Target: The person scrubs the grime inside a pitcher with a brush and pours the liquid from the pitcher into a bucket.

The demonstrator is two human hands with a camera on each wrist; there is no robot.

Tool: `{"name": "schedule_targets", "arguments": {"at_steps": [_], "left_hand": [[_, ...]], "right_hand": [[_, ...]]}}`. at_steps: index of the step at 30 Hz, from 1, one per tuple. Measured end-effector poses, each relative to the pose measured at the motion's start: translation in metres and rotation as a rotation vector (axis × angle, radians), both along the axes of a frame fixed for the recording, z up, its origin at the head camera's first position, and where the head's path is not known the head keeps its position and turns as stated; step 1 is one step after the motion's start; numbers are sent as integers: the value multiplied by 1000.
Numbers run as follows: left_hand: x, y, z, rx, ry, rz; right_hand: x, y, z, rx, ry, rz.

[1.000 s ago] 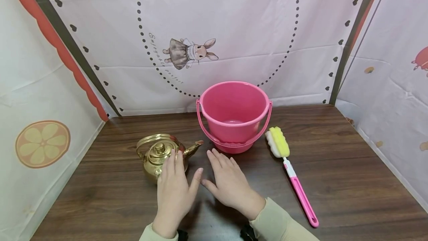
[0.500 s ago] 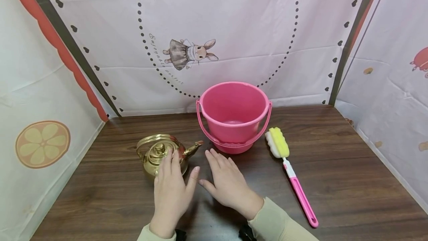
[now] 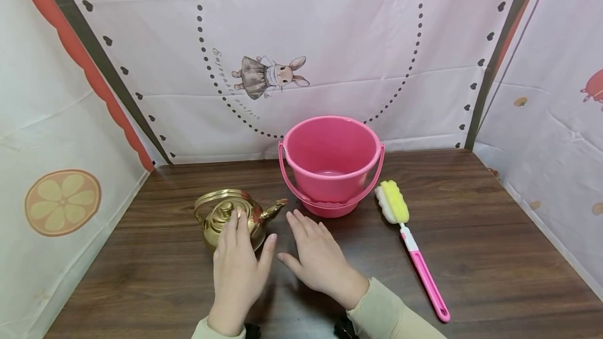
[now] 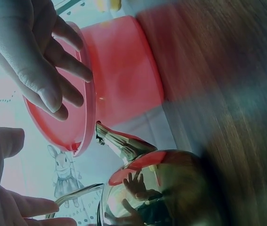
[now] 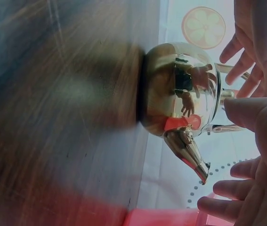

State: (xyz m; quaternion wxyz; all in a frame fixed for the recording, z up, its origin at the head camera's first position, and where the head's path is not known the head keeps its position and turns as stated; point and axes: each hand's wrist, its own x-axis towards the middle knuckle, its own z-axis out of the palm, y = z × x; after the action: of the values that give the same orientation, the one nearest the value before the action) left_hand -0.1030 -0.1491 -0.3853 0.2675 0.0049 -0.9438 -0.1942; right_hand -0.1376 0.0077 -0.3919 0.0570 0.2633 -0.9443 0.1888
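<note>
Left hand (image 3: 237,276): fingers straight, thumb out wide, gripping nothing. Its fingertips overlap the kettle in the head view; whether they touch it, I can't tell. Right hand (image 3: 320,258): fingers straight and slightly spread, thumb pointing toward the left one, holding nothing. Palms angled toward each other, gap between. Pale green sleeves (image 3: 391,313) at both wrists, something black beneath.

Kettle (image 5: 171,89) upright on the table (image 3: 480,224), ahead of my left hand. Brass-coloured, shiny; lid (image 3: 227,207) on, spout (image 3: 273,210) aimed right, toward the bucket. Both hands mirrored in its side.

Bucket (image 3: 332,187) just beyond my right fingertips: pink, upright, bail (image 3: 332,204) hanging down its near side.

Brush (image 3: 414,250) lying right of the bucket, well apart from both hands; yellow-and-white sponge head at the far end, pink grip toward me.

Back cloth (image 3: 353,25) behind the table, pinkish white, rabbit print (image 3: 270,77) turned sideways. Orange-slice print (image 3: 63,203) on the left cloth (image 3: 28,119).
</note>
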Motion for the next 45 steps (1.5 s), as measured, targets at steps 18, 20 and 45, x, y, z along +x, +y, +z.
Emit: {"name": "schedule_targets", "arguments": {"at_steps": [18, 20, 45], "left_hand": [[1, -5, 3, 9, -1, 14], [0, -5, 3, 8, 7, 12], [-1, -15, 11, 22, -16, 27]], "right_hand": [[-1, -6, 1, 6, -6, 15], [-1, -7, 1, 6, -2, 16], [-1, -14, 2, 16, -16, 33]]}}
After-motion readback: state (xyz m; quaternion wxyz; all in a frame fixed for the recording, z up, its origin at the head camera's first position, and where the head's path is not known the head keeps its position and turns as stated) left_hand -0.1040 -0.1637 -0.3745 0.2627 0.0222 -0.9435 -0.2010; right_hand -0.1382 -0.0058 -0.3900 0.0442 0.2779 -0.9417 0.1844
